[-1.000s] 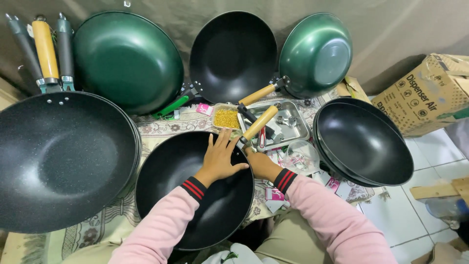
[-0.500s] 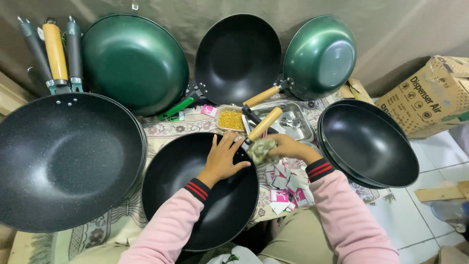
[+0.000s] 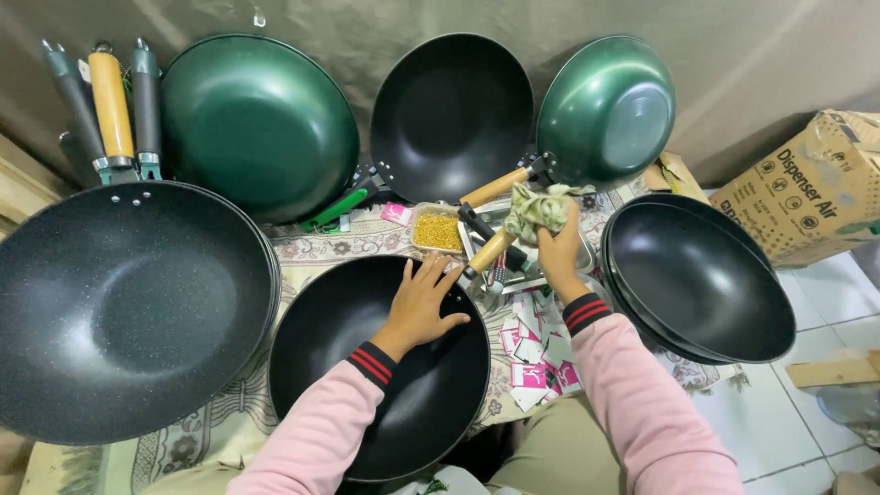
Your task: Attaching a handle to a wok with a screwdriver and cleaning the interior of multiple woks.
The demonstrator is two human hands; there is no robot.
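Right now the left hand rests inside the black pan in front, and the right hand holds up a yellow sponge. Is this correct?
Not quite. The right hand holds a crumpled greenish cloth, not a yellow sponge, as the head view shows. The left hand does rest inside the black pan.

Drab cloth backdrop [image 3: 752,55], white tile floor [image 3: 807,422], cardboard box [image 3: 807,188] rt.

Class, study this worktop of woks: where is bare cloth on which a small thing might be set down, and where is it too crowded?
Bare patterned cloth shows between the big speckled wok and the wok under the left hand. A narrow strip runs behind that wok. Crowded: around the right hand with its rag, metal tray and pink packets.
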